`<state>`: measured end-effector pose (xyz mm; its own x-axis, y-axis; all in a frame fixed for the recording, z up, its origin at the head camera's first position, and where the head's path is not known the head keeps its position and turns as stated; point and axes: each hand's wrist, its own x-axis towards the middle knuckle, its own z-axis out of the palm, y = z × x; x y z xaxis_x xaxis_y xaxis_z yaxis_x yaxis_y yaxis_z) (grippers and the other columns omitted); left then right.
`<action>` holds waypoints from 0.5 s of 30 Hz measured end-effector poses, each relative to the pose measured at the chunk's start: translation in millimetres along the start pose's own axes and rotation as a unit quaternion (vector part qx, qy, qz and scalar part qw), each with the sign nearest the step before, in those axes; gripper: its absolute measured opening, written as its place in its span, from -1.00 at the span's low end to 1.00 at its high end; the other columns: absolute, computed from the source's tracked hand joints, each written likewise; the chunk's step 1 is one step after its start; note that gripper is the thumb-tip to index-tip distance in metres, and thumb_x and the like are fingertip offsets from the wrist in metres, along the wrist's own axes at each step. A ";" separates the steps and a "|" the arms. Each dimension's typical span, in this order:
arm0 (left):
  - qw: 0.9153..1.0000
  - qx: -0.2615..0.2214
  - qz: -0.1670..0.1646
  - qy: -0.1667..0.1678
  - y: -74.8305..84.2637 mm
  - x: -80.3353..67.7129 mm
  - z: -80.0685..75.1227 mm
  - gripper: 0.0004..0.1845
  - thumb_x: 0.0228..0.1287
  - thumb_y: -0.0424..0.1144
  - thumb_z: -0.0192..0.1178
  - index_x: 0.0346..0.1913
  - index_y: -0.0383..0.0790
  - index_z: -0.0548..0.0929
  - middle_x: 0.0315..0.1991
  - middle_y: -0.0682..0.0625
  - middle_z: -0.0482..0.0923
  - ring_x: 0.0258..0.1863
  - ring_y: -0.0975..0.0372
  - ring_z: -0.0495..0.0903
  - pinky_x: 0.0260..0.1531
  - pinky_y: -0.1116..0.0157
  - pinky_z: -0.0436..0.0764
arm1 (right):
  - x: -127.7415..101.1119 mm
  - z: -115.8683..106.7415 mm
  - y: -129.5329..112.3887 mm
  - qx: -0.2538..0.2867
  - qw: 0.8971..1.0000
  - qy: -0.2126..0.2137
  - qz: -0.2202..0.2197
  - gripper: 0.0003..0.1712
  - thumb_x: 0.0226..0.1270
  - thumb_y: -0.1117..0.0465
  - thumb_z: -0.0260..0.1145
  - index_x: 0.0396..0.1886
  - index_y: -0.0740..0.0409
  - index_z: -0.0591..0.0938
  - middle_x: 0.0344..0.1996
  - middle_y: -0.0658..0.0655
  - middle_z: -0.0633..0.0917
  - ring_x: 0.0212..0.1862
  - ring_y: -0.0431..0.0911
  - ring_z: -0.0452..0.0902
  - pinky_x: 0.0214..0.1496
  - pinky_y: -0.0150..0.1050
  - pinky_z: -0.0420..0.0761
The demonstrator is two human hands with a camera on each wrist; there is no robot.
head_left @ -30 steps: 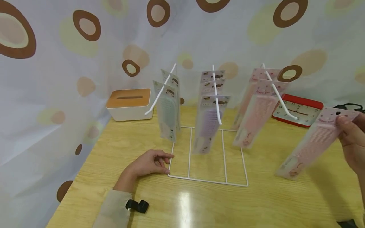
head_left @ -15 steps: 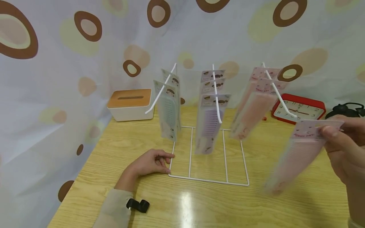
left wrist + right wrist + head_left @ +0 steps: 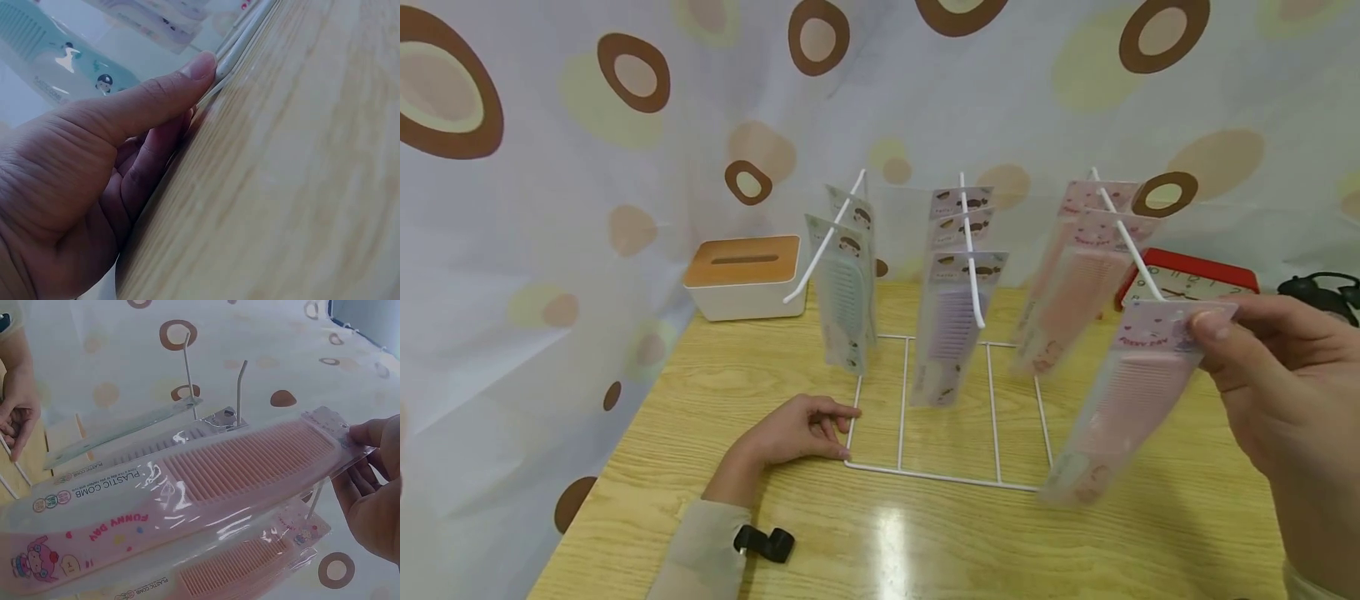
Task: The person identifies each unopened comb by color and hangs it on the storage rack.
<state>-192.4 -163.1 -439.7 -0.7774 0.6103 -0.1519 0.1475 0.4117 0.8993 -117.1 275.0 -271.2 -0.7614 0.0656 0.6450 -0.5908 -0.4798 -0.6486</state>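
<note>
My right hand (image 3: 1285, 392) pinches the top card of a packaged pink comb (image 3: 1131, 408) between thumb and fingers. The comb slants down to the left, its card overlapping the tip of the rack's right hook in the head view. The right wrist view shows its teeth and "FUNNY DAY" print. On the table, a white wire rack (image 3: 940, 477) carries packaged combs on three arms: green combs (image 3: 842, 292) left, purple combs (image 3: 955, 325) middle, pink combs (image 3: 1086, 275) right. My left hand (image 3: 797, 429) holds the rack's base at its front left corner, thumb (image 3: 156, 100) against the wire.
A white tissue box (image 3: 745, 300) with a wooden lid stands at the back left. Behind the right arm leans a red square clock (image 3: 1210, 271); a black object (image 3: 1318, 292) sits beside it. A patterned curtain (image 3: 910, 92) closes off the back.
My right hand has carried the pink comb leftward, from the right edge to the front of the right hook. The left hand stays on the rack's base.
</note>
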 end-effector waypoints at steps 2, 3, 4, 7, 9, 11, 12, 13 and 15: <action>1.000 0.001 0.000 -0.001 0.2 -0.5 0.0 -0.40 0.12 -0.23 0.50 0.26 -0.19 0.62 -0.11 -0.07 0.61 -0.27 0.20 0.66 -0.24 0.33 0.68 | 0.0 0.8 0.5 0.004 1.000 0.006 0.000 -0.76 0.32 0.74 0.02 -0.08 0.80 0.52 -0.23 0.39 0.74 -0.24 0.04 0.69 -0.15 -0.25 0.74; 1.000 0.002 -0.001 -0.001 0.7 -0.7 -0.1 -0.40 0.12 -0.24 0.50 0.26 -0.19 0.61 -0.11 -0.07 0.61 -0.27 0.20 0.66 -0.24 0.33 0.68 | -0.1 1.2 0.8 0.002 1.000 0.014 0.001 -0.76 0.31 0.75 0.03 -0.08 0.79 0.53 -0.23 0.39 0.74 -0.24 0.05 0.69 -0.15 -0.24 0.75; 1.000 0.002 -0.001 -0.001 1.1 -1.1 -0.3 -0.40 0.13 -0.24 0.49 0.26 -0.19 0.61 -0.11 -0.07 0.61 -0.27 0.20 0.66 -0.24 0.33 0.68 | 0.0 2.0 1.4 -0.004 1.000 0.023 0.001 -0.77 0.31 0.75 0.03 -0.09 0.79 0.53 -0.24 0.39 0.74 -0.25 0.04 0.69 -0.16 -0.24 0.75; 1.000 0.003 -0.001 -0.001 0.3 -2.3 -0.2 -0.41 0.13 -0.24 0.50 0.26 -0.19 0.61 -0.11 -0.07 0.61 -0.27 0.20 0.66 -0.24 0.33 0.68 | 0.0 2.9 3.7 -0.014 0.999 0.043 0.001 -0.77 0.28 0.76 0.05 -0.10 0.80 0.53 -0.27 0.38 0.72 -0.26 0.04 0.70 -0.16 -0.24 0.75; 1.000 0.005 -0.002 0.001 -0.1 -2.7 0.2 -0.41 0.12 -0.23 0.50 0.26 -0.18 0.62 -0.11 -0.07 0.61 -0.27 0.20 0.65 -0.24 0.33 0.68 | 0.7 2.2 5.3 -0.011 0.999 0.046 0.002 -0.76 0.27 0.78 0.03 -0.11 0.81 0.53 -0.28 0.39 0.72 -0.25 0.05 0.70 -0.16 -0.23 0.75; 1.000 0.006 0.000 0.005 -0.9 -2.2 0.8 -0.41 0.12 -0.22 0.50 0.26 -0.18 0.62 -0.11 -0.06 0.61 -0.27 0.20 0.65 -0.24 0.33 0.68 | 1.9 1.4 6.3 -0.016 0.998 0.055 0.007 -0.76 0.27 0.78 0.03 -0.13 0.79 0.55 -0.29 0.37 0.72 -0.26 0.04 0.70 -0.15 -0.24 0.75; 1.000 0.007 0.001 0.006 -0.6 -1.9 1.0 -0.41 0.12 -0.21 0.50 0.25 -0.18 0.62 -0.11 -0.06 0.61 -0.27 0.20 0.65 -0.24 0.33 0.68 | 2.9 0.7 6.5 -0.022 0.998 0.056 0.012 -0.75 0.27 0.78 0.02 -0.12 0.78 0.56 -0.30 0.35 0.72 -0.25 0.03 0.71 -0.15 -0.25 0.74; 1.000 0.008 0.001 0.007 -0.2 -1.6 1.2 -0.41 0.12 -0.21 0.50 0.25 -0.18 0.62 -0.12 -0.06 0.61 -0.27 0.20 0.66 -0.24 0.33 0.68 | 4.0 0.1 6.6 -0.031 0.998 0.055 0.017 -0.75 0.28 0.77 0.02 -0.12 0.76 0.57 -0.29 0.34 0.72 -0.26 0.02 0.71 -0.13 -0.26 0.74; 1.000 0.008 0.001 0.009 0.2 -1.2 1.3 -0.41 0.12 -0.21 0.50 0.25 -0.18 0.62 -0.12 -0.06 0.61 -0.27 0.20 0.66 -0.23 0.33 0.68 | 6.5 -1.3 7.4 -0.045 0.997 0.049 0.026 -0.74 0.30 0.76 0.01 -0.12 0.73 0.58 -0.27 0.31 0.72 -0.25 0.02 0.71 -0.11 -0.28 0.73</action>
<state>-190.6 -162.9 -439.9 -0.7875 0.5994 -0.1432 0.1581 0.4211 0.8932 -126.8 273.0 -272.4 -0.8119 0.1301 0.5692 -0.5676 -0.4042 -0.7172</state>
